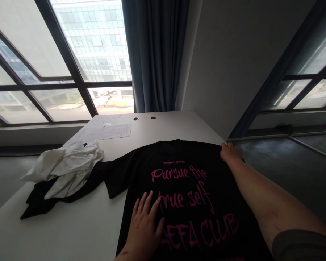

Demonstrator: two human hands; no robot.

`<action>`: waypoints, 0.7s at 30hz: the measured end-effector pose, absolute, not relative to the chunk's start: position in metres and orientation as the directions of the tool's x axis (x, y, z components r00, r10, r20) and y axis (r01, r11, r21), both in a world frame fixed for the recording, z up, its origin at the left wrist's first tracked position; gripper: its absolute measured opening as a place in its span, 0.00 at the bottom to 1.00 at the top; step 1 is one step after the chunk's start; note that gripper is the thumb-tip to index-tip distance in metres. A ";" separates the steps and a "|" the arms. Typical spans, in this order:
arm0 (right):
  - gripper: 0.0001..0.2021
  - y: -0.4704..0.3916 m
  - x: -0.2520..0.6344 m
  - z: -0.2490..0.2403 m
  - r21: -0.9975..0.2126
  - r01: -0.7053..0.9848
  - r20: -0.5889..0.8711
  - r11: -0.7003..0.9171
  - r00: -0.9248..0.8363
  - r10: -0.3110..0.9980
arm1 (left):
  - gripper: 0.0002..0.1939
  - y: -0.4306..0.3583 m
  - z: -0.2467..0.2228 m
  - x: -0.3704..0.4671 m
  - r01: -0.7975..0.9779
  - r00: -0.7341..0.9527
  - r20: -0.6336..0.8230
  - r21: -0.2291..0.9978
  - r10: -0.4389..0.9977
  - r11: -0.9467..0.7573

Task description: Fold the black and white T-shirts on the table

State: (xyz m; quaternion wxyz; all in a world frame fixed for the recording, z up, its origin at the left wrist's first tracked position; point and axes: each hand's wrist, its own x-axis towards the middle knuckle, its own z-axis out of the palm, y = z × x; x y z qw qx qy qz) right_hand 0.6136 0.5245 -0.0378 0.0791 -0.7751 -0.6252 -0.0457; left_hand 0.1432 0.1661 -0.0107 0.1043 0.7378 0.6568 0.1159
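A black T-shirt (179, 152) with pink lettering lies spread out on the white table, its collar toward the far end. My left hand (145, 226) rests flat on the shirt's front, fingers spread over the left side of the print. At the shirt's right shoulder, by the table's right edge, my right hand (230, 152) has its fingers curled on the black fabric. The shirt's left sleeve stretches out flat. The lower hem runs out of view.
A crumpled white garment (67, 163) lies on the left with black cloth (42, 208) under it. Printed papers (114, 131) lie at the table's far left, near two round cable holes (153, 117). Beyond the white table (78, 232) stand windows and a blue curtain (157, 54).
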 end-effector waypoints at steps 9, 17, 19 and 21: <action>0.30 0.492 0.637 -0.035 -0.251 0.818 0.160 -0.517 0.562 0.811 | 0.32 0.166 -0.015 0.142 0.947 0.120 0.065 0.293 0.991 -0.134; 0.26 0.476 0.660 -0.025 -0.186 0.777 0.034 -0.601 0.617 0.786 | 0.30 0.166 -0.017 0.143 0.946 0.120 0.047 0.297 0.992 -0.129; 0.24 0.476 0.657 -0.021 -0.212 0.755 0.025 -0.620 0.639 0.769 | 0.30 0.167 -0.018 0.142 0.947 0.123 0.054 0.293 0.991 -0.134; 0.25 0.477 0.655 -0.016 -0.238 0.730 0.037 -0.640 0.666 0.745 | 0.30 0.168 -0.020 0.141 0.947 0.125 0.063 0.290 0.990 -0.138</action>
